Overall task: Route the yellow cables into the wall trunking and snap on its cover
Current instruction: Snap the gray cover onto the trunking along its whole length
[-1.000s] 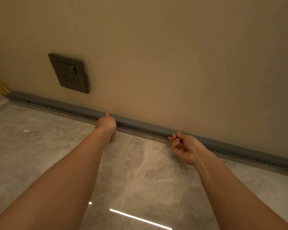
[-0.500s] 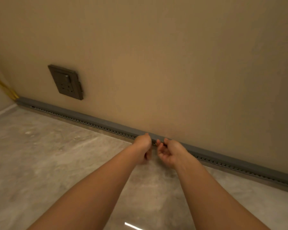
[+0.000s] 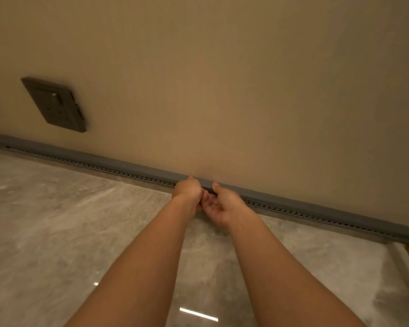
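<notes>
The grey cover (image 3: 118, 165) lies along the trunking (image 3: 316, 215) at the foot of the wall (image 3: 246, 90). I judge it light, stiff yet springy plastic, best squeezed by its top and front edges rather than bent. My left hand (image 3: 188, 191) curls tight over its top edge. Just beside it, my right hand (image 3: 222, 205) pinches it, thumb on top and fingers curled under the front.

Counted in frame: one grey trunking run (image 3: 104, 161), left edge to lower right edge. One socket plate (image 3: 54, 105), upper left. Two hands at centre: left hand (image 3: 188, 191), right hand (image 3: 224, 204). Two bare forearms below them: left forearm (image 3: 139, 267), right forearm (image 3: 281, 267). One light streak (image 3: 198, 314) on the floor (image 3: 45, 220), bottom centre.
</notes>
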`<act>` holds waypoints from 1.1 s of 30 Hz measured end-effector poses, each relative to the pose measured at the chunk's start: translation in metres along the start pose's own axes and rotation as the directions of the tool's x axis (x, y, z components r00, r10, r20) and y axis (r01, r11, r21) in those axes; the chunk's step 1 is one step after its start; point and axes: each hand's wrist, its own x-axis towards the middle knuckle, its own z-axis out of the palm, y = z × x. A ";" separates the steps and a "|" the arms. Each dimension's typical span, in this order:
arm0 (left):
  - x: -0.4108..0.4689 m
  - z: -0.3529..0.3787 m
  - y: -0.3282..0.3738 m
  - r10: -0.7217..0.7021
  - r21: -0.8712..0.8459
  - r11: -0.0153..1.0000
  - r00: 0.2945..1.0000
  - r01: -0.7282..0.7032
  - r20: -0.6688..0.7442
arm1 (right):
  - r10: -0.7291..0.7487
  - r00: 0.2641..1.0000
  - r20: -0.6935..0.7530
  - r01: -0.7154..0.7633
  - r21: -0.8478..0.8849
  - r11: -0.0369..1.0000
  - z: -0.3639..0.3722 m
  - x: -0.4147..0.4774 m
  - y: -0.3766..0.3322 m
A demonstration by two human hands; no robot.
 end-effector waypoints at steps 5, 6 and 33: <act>-0.001 -0.003 0.008 -0.040 0.076 0.997 0.997 0.034 0.073 | 0.048 0.999 -0.016 -0.049 -0.091 0.995 -0.011 -0.007 -0.003; -0.002 -0.005 0.010 -0.057 0.080 0.996 0.995 0.050 0.087 | 0.030 0.998 -0.052 -0.038 -0.149 0.988 -0.017 -0.010 -0.005; -0.019 -0.007 0.003 -0.083 -0.182 0.978 0.991 0.100 0.102 | 0.035 0.993 -0.116 -0.045 -0.082 0.996 -0.107 -0.033 -0.093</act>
